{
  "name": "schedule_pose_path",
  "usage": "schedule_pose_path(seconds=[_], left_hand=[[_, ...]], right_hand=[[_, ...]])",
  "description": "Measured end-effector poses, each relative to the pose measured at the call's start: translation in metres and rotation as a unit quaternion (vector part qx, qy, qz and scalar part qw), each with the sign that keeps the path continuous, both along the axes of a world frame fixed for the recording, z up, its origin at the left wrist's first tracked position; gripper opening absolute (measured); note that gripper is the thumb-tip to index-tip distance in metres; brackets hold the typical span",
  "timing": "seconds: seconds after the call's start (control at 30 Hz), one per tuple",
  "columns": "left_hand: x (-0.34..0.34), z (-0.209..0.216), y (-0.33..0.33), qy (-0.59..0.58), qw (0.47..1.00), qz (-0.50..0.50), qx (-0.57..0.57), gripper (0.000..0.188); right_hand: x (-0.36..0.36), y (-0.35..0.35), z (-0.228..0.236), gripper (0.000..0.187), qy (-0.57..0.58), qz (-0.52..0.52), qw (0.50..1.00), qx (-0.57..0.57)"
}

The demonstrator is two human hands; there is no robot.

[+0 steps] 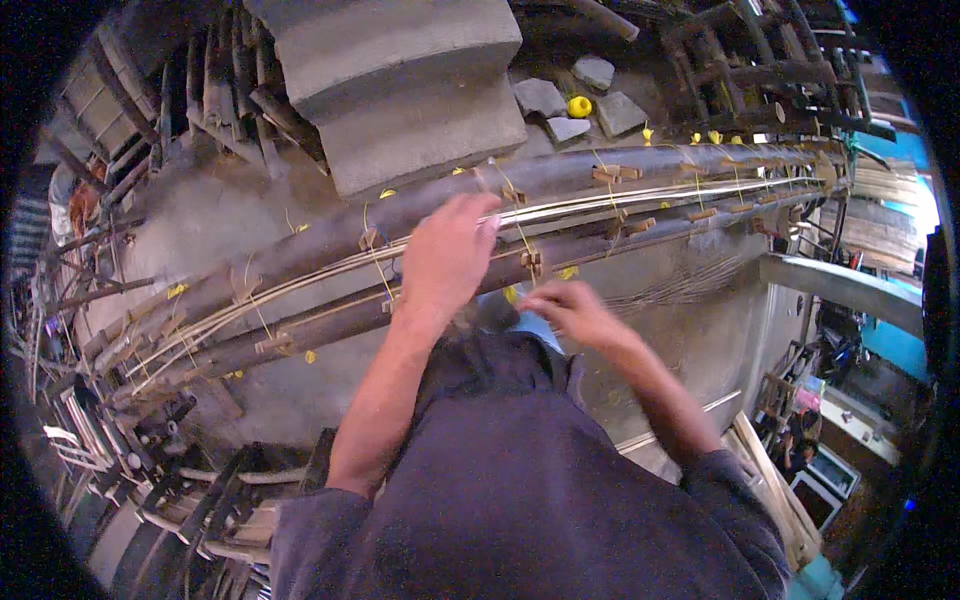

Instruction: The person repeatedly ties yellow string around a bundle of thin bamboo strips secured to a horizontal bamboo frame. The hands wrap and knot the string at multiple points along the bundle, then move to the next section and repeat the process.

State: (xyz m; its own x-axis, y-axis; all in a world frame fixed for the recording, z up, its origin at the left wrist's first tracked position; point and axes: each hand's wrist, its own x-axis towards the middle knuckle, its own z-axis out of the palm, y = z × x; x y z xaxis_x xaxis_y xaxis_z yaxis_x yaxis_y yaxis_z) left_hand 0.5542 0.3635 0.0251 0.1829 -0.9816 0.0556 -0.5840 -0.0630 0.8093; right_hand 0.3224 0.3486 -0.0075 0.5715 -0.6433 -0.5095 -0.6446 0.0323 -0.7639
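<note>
My left hand [450, 250] is over a bundle of long pale strips [570, 207], its fingers curled and partly blurred. Whether it grips the strips or something small is hidden. Closer to my body, my right hand [572, 310] has its thumb and fingers pinched together, beside a bit of yellow cord [512, 294]; what is between them is too small to make out. The strips run lengthwise between a far dark pole [560, 168] and a near dark pole [450, 292]. Thin yellow ties cross them at intervals, with small wooden blocks [608, 174] along the poles.
Beyond the poles are concrete steps [400, 120], several grey stone pieces [622, 114] and a yellow ball of cord [579, 107]. Upright timbers [215, 80] stand at far left. A pale beam [850, 290] juts in at right. Another person [800, 455] is in the lower right.
</note>
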Motion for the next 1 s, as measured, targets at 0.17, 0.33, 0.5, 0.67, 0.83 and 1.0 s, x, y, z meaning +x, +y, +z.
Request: schedule_pose_path(seconds=[0.17, 0.33, 0.5, 0.67, 0.83, 1.0], left_hand=[[-0.022, -0.058, 0.001, -0.137, 0.990, -0.018, -0.002, 0.020], [-0.035, -0.050, -0.014, -0.116, 0.991, 0.059, -0.037, 0.017], [-0.043, -0.042, -0.021, -0.154, 0.987, 0.023, -0.027, 0.013], [-0.036, -0.065, -0.009, -0.160, 0.985, 0.062, 0.005, 0.015], [-0.052, -0.003, -0.030, 0.249, 0.966, 0.067, -0.024, 0.031], [0.016, -0.060, -0.135, 0.103, 0.980, 0.060, 0.160, 0.032]], right_hand=[[0.107, -0.094, 0.189, 0.017, -0.012, 0.442, 0.813, -0.378], [0.187, -0.166, 0.095, 0.035, -0.032, 0.228, 0.928, -0.294], [0.146, -0.200, -0.003, 0.030, -0.166, -0.019, 0.980, -0.110], [0.052, -0.047, 0.057, 0.025, -0.267, 0.170, 0.946, -0.070], [0.050, 0.009, -0.058, 0.022, -0.025, 0.401, 0.891, -0.209], [0.039, 0.003, -0.025, 0.019, -0.020, 0.459, 0.877, -0.141]])
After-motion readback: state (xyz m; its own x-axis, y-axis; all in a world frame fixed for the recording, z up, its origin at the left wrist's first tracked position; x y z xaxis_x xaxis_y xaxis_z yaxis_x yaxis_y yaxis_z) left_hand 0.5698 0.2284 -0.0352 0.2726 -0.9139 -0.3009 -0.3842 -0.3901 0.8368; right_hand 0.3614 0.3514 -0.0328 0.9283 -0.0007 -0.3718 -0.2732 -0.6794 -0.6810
